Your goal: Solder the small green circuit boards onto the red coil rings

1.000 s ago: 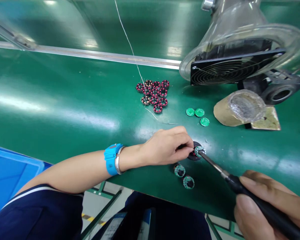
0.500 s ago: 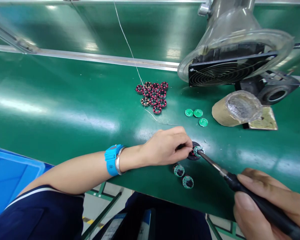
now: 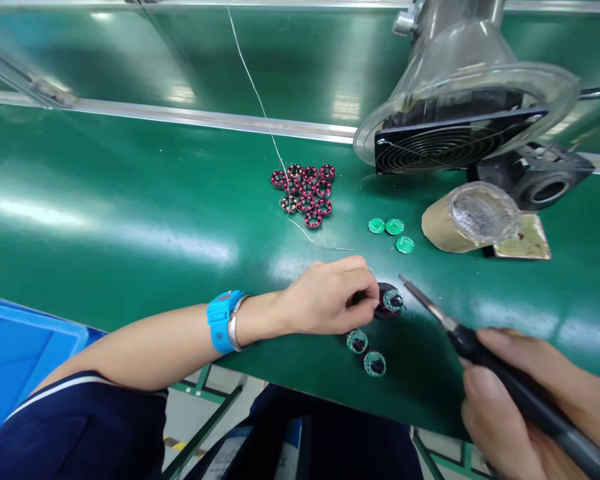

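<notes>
My right hand (image 3: 535, 407) grips a soldering iron (image 3: 480, 350) by its black handle. The iron's tip points up and left, just off a round green circuit board (image 3: 393, 300), and does not touch it. That board rests on a dark round piece (image 3: 383, 313) with a bit of red showing. At its left edge are the closed fingertips of my left hand (image 3: 337, 293); what is pinched between them is hidden. Nearer the table's front edge lie two more round boards with dark centres, one circuit board (image 3: 357, 341) and another circuit board (image 3: 375, 364).
Several red-and-black wire coils (image 3: 307, 190) form a cluster, with thin solder wire (image 3: 260, 100) hanging over them. Three green discs (image 3: 394, 227) lie to their right. Beyond stand a cardboard tube cup (image 3: 443, 223), a sponge (image 3: 525, 240) and a fume hood with fan (image 3: 455, 143). Blue bin (image 3: 25, 347) at left.
The soldering iron's tip has lifted off the circuit board and moved slightly up and away. My left hand has stayed at the board's edge, its fingers still closed.
</notes>
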### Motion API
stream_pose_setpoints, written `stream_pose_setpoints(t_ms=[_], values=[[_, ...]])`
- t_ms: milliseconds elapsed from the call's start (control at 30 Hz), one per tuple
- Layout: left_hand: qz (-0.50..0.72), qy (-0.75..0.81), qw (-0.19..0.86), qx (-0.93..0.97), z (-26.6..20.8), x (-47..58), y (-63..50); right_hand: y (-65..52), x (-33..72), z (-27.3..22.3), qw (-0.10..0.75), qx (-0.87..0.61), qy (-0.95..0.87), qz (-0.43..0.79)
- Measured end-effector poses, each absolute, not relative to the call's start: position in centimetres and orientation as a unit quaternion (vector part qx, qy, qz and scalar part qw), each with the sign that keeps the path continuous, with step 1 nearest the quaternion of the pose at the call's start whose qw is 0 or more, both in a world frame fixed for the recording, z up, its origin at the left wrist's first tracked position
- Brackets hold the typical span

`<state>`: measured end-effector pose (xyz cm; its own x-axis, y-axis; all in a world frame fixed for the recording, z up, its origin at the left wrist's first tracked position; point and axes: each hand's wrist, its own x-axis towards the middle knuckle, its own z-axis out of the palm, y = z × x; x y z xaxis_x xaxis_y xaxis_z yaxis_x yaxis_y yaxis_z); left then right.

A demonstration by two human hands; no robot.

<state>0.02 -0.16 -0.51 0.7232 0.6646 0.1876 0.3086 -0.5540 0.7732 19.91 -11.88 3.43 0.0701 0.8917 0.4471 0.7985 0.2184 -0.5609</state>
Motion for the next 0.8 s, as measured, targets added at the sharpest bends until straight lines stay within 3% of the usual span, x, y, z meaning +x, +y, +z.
stream_pose_setpoints(t_ms=[167, 500, 667, 800], values=[[0.235, 0.284, 0.37, 0.853, -0.4, -0.1, -0.2, -10.0, 19.8, 1.1, 0.39, -0.582, -0.713, -0.031], [0.213, 0.29, 0.376, 0.854, -0.5, 0.0, -0.2, -8.5, 19.4, 0.5, 0.347, -0.543, -0.764, 0.02], [0.209, 0.298, 0.374, 0.853, -0.5, 0.1, -0.2, -9.6, 20.2, 1.6, 0.399, -0.556, -0.729, 0.001], [0.217, 0.301, 0.371, 0.851, -0.6, 0.1, -0.2, -11.1, 20.8, 3.7, 0.413, -0.566, -0.71, 0.064]])
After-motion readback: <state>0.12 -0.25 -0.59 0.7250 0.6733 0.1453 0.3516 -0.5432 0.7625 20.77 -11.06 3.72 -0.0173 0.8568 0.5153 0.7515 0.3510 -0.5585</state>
